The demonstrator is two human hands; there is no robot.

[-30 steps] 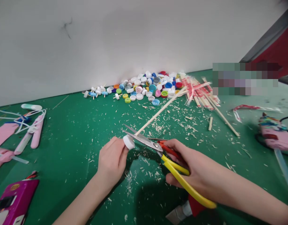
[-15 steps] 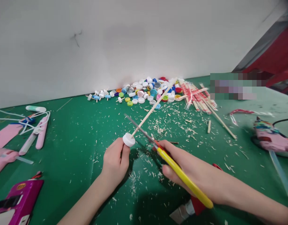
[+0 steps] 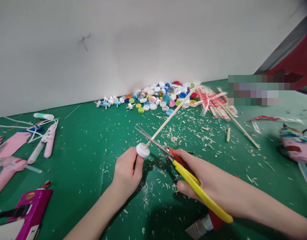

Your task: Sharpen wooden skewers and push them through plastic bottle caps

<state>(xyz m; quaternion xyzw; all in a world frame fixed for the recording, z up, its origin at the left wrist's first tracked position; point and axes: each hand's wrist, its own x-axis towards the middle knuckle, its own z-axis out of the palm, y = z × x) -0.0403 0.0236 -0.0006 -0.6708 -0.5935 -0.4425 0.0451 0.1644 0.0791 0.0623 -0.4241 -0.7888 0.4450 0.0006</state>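
Pinched in my left hand is a white bottle cap with a long wooden chopstick standing out of it, slanting up to the right. My right hand grips scissors with yellow and red handles. Their narrow blades lie across the chopstick just above the cap, parted a little at the tips. Whether the edges have cut into the wood, I cannot tell. Wood shavings are scattered on the green table around both hands.
Along the wall lies a heap of coloured bottle caps, with wrapped chopsticks beside it. Pink glue guns lie left and right. A purple device sits front left; a scraper lies under my right forearm.
The scissor blades have turned slightly and now show two parted tips. The whole scene has shifted a little to the right in view; my left hand still pinches the cap.
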